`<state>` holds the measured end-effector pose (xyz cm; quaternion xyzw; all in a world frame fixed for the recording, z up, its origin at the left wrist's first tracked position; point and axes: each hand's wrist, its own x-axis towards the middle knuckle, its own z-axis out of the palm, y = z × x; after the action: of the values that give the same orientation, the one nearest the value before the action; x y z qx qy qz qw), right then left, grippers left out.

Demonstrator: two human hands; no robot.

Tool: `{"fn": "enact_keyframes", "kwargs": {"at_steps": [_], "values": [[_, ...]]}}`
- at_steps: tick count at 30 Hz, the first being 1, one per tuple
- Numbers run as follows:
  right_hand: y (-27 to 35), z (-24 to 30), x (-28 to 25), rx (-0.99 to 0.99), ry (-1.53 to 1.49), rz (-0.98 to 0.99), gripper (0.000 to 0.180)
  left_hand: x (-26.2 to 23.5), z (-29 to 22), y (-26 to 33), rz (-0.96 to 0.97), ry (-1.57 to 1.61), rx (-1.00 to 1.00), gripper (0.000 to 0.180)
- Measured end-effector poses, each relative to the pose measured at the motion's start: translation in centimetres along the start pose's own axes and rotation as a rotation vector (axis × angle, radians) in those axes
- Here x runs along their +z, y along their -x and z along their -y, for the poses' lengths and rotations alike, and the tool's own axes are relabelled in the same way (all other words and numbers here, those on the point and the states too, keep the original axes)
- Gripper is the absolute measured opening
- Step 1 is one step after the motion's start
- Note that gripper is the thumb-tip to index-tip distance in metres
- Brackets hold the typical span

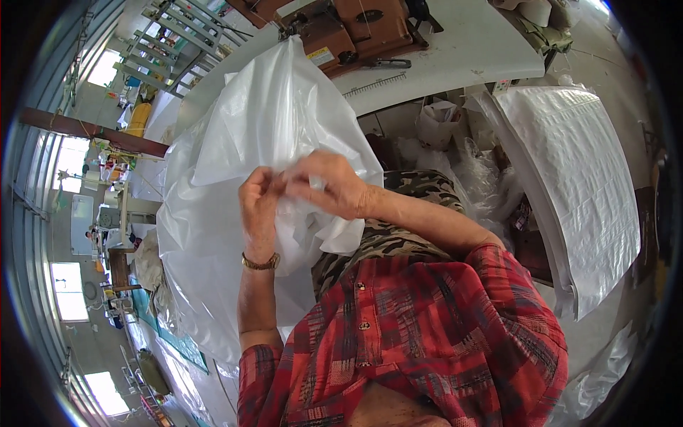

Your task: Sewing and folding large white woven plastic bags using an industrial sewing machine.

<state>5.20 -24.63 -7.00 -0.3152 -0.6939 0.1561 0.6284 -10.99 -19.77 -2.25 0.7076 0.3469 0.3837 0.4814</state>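
Note:
A large sheet of thin white plastic (235, 135) drapes from the sewing machine (373, 28) down over my lap and off to the left. My left hand (259, 203), with a watch on its wrist, is closed in a pinch on a gathered part of the plastic sheet. Close against its fingertips is my right hand (333, 186), bent inward over the same spot. Motion smears the right fingers, so their grip does not show. Whatever small part lies between the two hands is hidden by the fingers.
The brown sewing machine stands on a pale table (469, 43) with a dark cutter (390, 63) beside it. To the right hangs a thick stack of white woven sheets (569, 185). Crumpled clear plastic (477, 174) lies below the table edge, near a white bag (437, 122).

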Motion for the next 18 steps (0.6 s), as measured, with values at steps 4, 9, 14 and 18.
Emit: {"fn": "enact_keyframes", "kwargs": {"at_steps": [4,9,14,18], "values": [[0.0,-4.4,4.2,0.265,0.005,-0.458,0.028,0.6,-2.1,0.1,-0.157,-0.542,0.191,0.013],[1.7,-6.4,6.4,0.033,0.279,0.612,0.028,2.6,-2.5,0.2,-0.043,-0.685,0.286,0.008],[3.9,-7.0,2.4,0.328,0.095,-0.455,0.03,4.1,-2.0,0.4,0.025,-0.749,0.228,0.011],[7.7,-11.6,0.0,0.515,0.38,-0.773,0.031,5.7,-0.4,0.0,0.072,-0.694,0.19,0.011]]}}
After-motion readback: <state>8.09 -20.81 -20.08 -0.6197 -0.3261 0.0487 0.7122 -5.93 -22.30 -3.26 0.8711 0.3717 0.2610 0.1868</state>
